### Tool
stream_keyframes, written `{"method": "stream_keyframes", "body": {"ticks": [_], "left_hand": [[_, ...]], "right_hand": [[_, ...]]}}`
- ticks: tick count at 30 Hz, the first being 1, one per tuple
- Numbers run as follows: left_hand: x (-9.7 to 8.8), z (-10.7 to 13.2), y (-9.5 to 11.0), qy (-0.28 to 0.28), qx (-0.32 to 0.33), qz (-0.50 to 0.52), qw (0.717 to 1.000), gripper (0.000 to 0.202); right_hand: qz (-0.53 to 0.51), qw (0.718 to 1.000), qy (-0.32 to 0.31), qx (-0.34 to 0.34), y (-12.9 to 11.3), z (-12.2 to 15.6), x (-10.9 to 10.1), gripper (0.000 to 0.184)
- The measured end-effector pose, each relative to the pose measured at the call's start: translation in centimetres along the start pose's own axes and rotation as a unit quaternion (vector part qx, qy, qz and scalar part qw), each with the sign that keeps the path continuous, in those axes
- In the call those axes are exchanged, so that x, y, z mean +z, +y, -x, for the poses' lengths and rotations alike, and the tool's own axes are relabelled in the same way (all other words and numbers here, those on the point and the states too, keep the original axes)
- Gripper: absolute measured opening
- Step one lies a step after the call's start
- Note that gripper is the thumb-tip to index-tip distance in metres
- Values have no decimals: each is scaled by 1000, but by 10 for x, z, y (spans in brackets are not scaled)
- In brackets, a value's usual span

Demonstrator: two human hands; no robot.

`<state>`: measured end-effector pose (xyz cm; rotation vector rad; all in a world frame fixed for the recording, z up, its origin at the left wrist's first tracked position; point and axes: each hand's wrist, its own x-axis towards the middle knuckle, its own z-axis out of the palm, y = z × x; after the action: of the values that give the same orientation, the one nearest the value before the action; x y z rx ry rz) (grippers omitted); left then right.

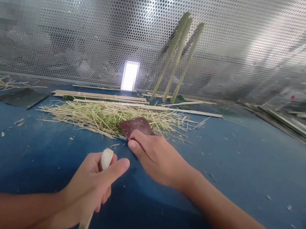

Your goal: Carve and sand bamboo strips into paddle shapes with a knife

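Left hand (86, 185) curled shut round pale bamboo strip (106, 159); my right-hand fingers (137, 147) pressed together against dark maroon sandpaper sheet (136, 124) on loose straw-coloured shavings (96, 118), so pushing could skid it.

Mat (219, 172) — deep blue; steel panel (76, 27) — silver, dotted with holes; sheet (136, 125) maroon; shavings (96, 118) straw-green; held strip (106, 159) cream.

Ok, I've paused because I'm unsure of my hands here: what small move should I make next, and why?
Probably bring the rounded tip of the pale stick in your left hand onto the dark red sandpaper. The tip sits just short of the sheet, and your right hand already touches the sheet's near edge, so it seems ready to steady it.
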<state>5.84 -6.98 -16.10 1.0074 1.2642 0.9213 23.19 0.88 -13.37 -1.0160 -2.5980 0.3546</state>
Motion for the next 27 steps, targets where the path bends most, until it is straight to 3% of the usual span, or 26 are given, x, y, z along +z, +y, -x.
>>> {"method": "stream_keyframes", "body": {"ticks": [3,6,9,12,19,27], "left_hand": [[-2,2,0,-40,11,7,999,42],[-3,5,2,-107,10,-2,994,49],[-3,7,3,-135,-30,35,990,52],[-1,6,2,-129,-69,76,986,50],[-2,7,1,-97,-21,30,995,48],[4,7,1,-83,19,56,995,40]], "right_hand": [[-63,997,10,-40,0,1,8,35],[-100,992,26,-74,0,3,12,34],[-118,989,32,-79,-2,4,11,35],[-128,990,20,-65,-7,6,7,37],[-133,989,-11,-56,-17,12,3,44],[-121,990,-58,-42,-26,15,5,25]]}}
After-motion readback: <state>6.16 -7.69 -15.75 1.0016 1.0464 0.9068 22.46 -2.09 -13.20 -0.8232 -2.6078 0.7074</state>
